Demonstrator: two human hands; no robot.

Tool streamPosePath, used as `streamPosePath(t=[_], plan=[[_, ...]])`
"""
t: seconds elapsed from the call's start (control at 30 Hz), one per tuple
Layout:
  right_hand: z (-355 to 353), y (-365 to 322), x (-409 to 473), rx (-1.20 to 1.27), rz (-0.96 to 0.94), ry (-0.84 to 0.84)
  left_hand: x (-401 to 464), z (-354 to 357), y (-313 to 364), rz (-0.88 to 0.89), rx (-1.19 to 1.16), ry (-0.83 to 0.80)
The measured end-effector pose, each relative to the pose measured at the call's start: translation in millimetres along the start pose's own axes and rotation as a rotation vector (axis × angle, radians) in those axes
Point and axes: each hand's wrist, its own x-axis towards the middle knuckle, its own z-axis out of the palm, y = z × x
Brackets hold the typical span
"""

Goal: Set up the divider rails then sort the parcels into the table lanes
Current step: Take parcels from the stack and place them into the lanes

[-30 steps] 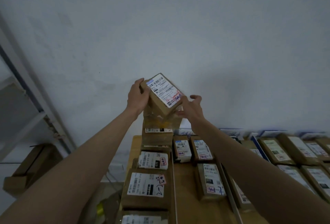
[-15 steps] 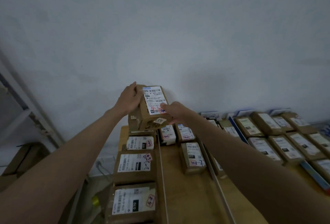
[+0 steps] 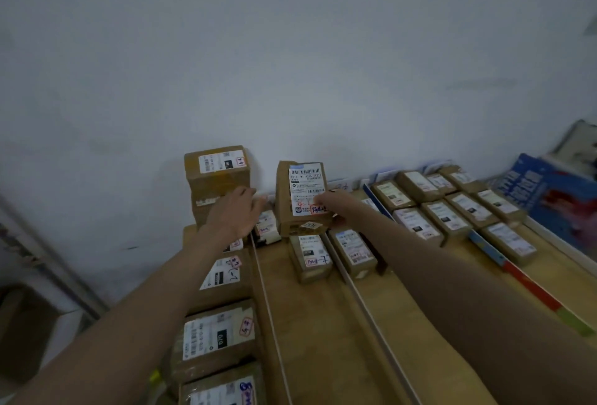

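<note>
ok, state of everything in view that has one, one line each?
left hand: open, fingers relaxed, holds nothing
right hand: holds the raised parcel at its lower right
raised parcel: tilted up, label toward camera, above the second lane
stacked boxes: piled at the far end of the left lane
white rails: laid flat on the table, dividing lanes
table: parcels lying in lanes

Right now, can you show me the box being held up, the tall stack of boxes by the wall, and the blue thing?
held box (image 3: pixel 305 189), head view, its white label.
stacked boxes (image 3: pixel 217 175), head view, top box's front.
blue thing (image 3: pixel 529 191), head view, its blue face.
</note>
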Motion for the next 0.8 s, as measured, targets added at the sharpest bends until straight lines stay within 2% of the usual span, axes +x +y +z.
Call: streamPosePath(t=[0.27, 0.53, 0.8], plan=[[-58.9, 62.0, -26.0, -0.047, 0.048, 0.068, -20.5, 26.4, 70.9, 0.103, 0.124, -0.016], [-93.9, 124.4, -36.6, -0.121, 0.057, 0.061, -51.4, 65.4, 128.6, 0.029, 0.171, -0.098], [-83.9, 192.4, -32.8, -0.197, 0.054, -0.066, -110.7, 108.6, 147.0, -0.109, 0.150, -0.160]])
